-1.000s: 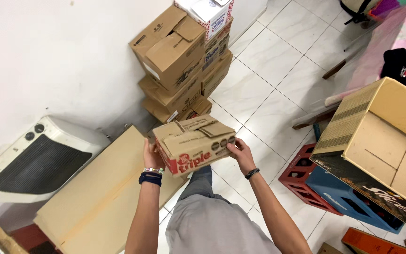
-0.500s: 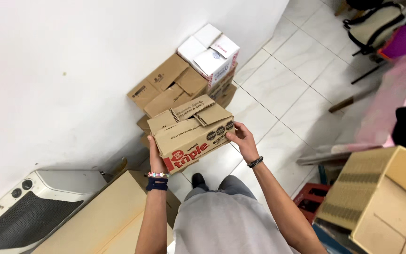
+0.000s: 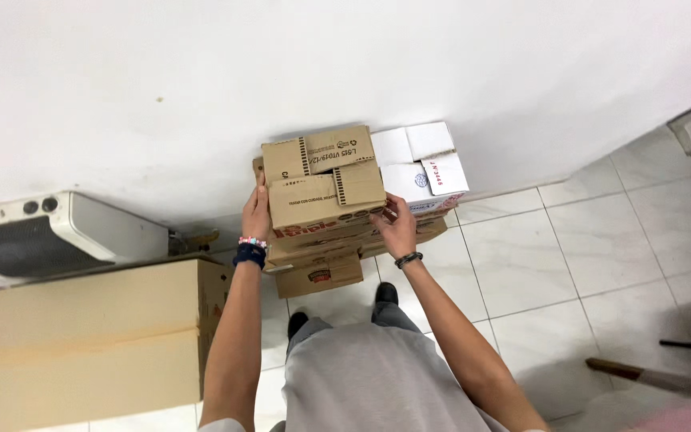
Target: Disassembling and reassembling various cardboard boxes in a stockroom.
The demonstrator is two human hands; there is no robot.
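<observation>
left hand and right hand clamped on brown carton sides — white box just beyond right hand.

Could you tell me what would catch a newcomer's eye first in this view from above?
Both hands, the left hand and the right hand, grip a brown cardboard box atop a stack of boxes against the white wall. A white box sits beside it on the right, and a large tan carton lies at lower left.
</observation>
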